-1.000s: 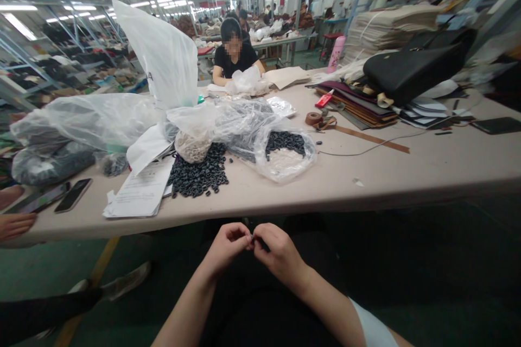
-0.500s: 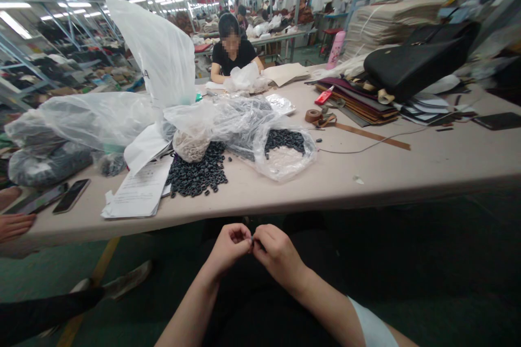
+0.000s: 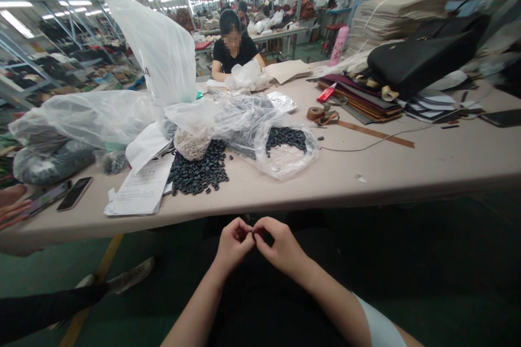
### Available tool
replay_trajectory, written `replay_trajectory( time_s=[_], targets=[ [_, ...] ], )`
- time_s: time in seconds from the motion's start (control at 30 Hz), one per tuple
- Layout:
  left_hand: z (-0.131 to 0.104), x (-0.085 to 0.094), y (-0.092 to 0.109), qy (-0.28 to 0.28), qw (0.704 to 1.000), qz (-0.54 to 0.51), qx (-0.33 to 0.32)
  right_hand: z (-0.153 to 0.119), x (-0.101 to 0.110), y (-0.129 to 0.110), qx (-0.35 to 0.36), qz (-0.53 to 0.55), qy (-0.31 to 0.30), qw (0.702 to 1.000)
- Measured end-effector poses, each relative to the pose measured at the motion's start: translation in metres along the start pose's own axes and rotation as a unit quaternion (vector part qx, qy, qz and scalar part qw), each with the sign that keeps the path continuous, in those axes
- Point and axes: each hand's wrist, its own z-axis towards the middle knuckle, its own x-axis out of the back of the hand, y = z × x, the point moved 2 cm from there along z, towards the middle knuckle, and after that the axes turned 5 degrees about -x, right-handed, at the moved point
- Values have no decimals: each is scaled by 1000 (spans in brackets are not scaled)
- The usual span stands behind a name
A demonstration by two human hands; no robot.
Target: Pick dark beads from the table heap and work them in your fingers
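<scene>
Below the table's front edge, my left hand (image 3: pixel 234 245) and my right hand (image 3: pixel 280 244) meet at the fingertips. Between them is a small dark piece (image 3: pixel 252 231), pinched by both hands and mostly hidden by the fingers. On the table beyond lies a heap of small dark loops (image 3: pixel 197 173). Right of it, an open clear bag (image 3: pixel 287 165) holds more dark pieces. A bundle of pale rings in plastic (image 3: pixel 191 144) rests against the heap.
Papers (image 3: pixel 136 195) and a phone (image 3: pixel 75 193) lie on the table (image 3: pixel 345 173) at left, near another person's hand (image 3: pixel 12 208). Brown tape (image 3: pixel 315 113), stacked sheets (image 3: pixel 366 105) and a black bag (image 3: pixel 423 59) are at right. Someone sits across the table (image 3: pixel 232 51).
My right hand's fingers have spread into a rounder pinch around the small piece. Both hands appear slightly higher in view. At far left, the other person's hand has shifted and its fingers are lifted.
</scene>
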Motion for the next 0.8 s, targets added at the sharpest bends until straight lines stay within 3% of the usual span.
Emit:
replay_trajectory(
  time_s=[0.17,0.27,0.37,0.5,0.8],
  targets=[
    [-3,19,16,-158,975,122,-97,9,12,7,-101,184,-123,970],
    [0,26,27,-187,953,188,-146,13,16,10,-123,226,-176,950],
    [2,29,34,-189,949,199,-157,17,19,12,-135,242,-194,941],
    [1,27,35,-185,962,165,-117,17,18,13,-131,214,-190,949],
    [-2,23,26,-124,976,150,-98,11,7,19,-23,79,-102,991]
  ],
)
